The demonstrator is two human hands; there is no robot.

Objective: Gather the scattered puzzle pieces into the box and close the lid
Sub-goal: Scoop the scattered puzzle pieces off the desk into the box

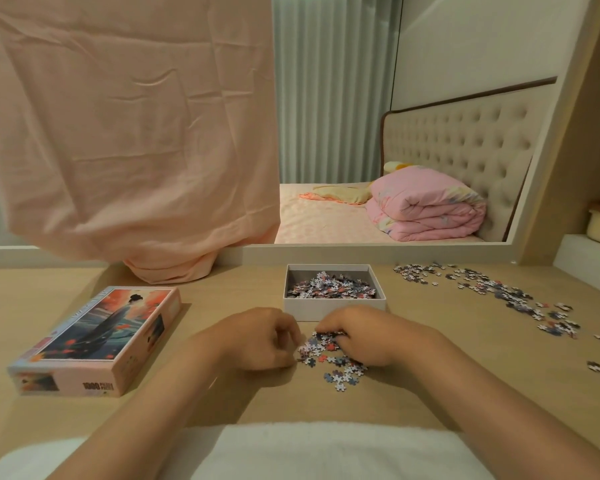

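An open white box (335, 304) stands mid-table with a heap of puzzle pieces inside. Its pink lid (97, 341), printed with a figure, lies face up to the left. A small pile of puzzle pieces (329, 358) sits just in front of the box. My left hand (260, 339) is curled at the pile's left edge; my right hand (364, 336) is cupped over its right side, fingers closed around some pieces. A long scatter of loose pieces (492, 292) spreads over the table's right side, with a single piece (593, 366) near the right edge.
A peach cloth (129, 133) hangs down onto the table's back left. A mirror (378, 150) behind the box reflects a bed and pink duvet. A raised white shelf (586, 258) is at the far right. A white towel (326, 448) covers the near edge.
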